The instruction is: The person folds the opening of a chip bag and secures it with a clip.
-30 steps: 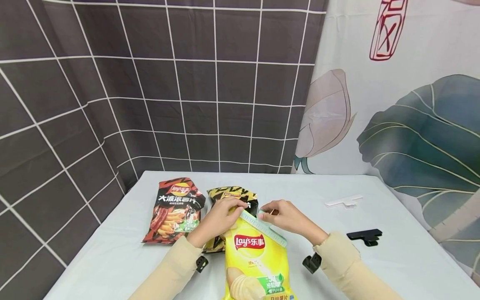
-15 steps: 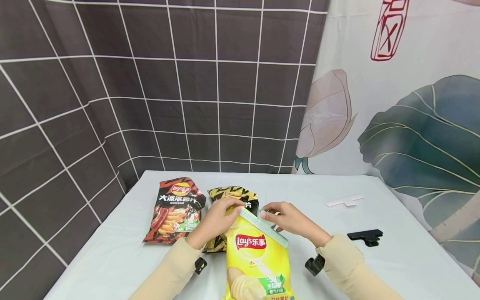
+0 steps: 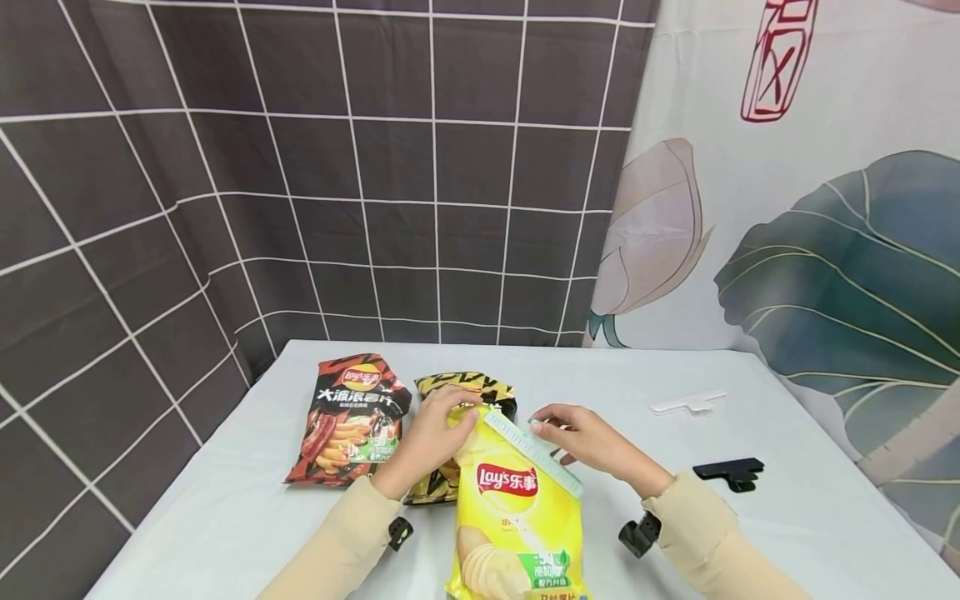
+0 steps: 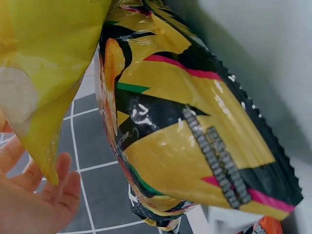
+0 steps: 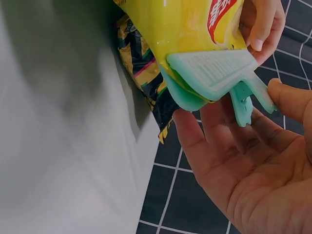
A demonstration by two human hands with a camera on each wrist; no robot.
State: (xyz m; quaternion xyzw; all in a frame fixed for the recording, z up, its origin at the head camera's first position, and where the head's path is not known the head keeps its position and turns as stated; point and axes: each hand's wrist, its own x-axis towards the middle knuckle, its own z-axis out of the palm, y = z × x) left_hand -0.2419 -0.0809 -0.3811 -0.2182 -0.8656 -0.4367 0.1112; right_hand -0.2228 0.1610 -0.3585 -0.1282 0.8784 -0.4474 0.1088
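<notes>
A yellow bag of chips (image 3: pixel 517 521) stands at the front middle, its top edge slanting down to the right. Along that edge runs a mint-green bag clip (image 3: pixel 536 454), its jaws over the bag's top and its handle toward my right hand (image 3: pixel 585 437). In the right wrist view, my right fingers (image 5: pixel 214 141) spread beneath the clip, with the thumb close to its handle end. My left hand (image 3: pixel 431 433) holds the bag's upper left corner between thumb and fingers. Behind it lies a black-and-yellow chip bag (image 4: pixel 195 117), partly covered in the head view.
A red-and-black chip bag (image 3: pixel 348 425) lies at the left back of the white table (image 3: pixel 210 508). On the right are a white bag clip (image 3: pixel 688 404) and a black bag clip (image 3: pixel 731 473). Tiled-pattern cloth (image 3: pixel 390 158) hangs behind the table.
The right hand has drawn slightly right, its fingers easing off the clip's handle. The yellow bag, with the clip on it, has shifted a little right; the left hand stays at its corner.
</notes>
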